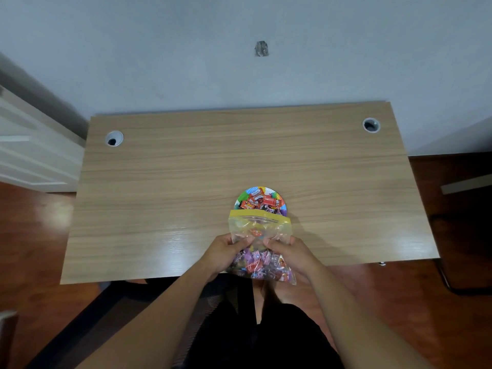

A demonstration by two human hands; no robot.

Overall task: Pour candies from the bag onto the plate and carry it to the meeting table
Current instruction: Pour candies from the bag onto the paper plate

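Observation:
A clear zip bag (259,227) with a yellow top strip is tipped forward, its mouth over the near side of a small colourful plate (281,200). Red and purple wrapped candies (259,201) lie piled on the plate. More candies fill the bag's lower end near the desk's front edge. My left hand (226,253) grips the bag's left side and my right hand (288,253) grips its right side. The near half of the plate is hidden behind the bag.
The plate rests on a light wooden desk (186,187) against a grey wall. Cable holes (114,138) (371,125) sit in the two far corners. Dark wooden floor surrounds the desk, with a white door at the left. A dark chair is below me.

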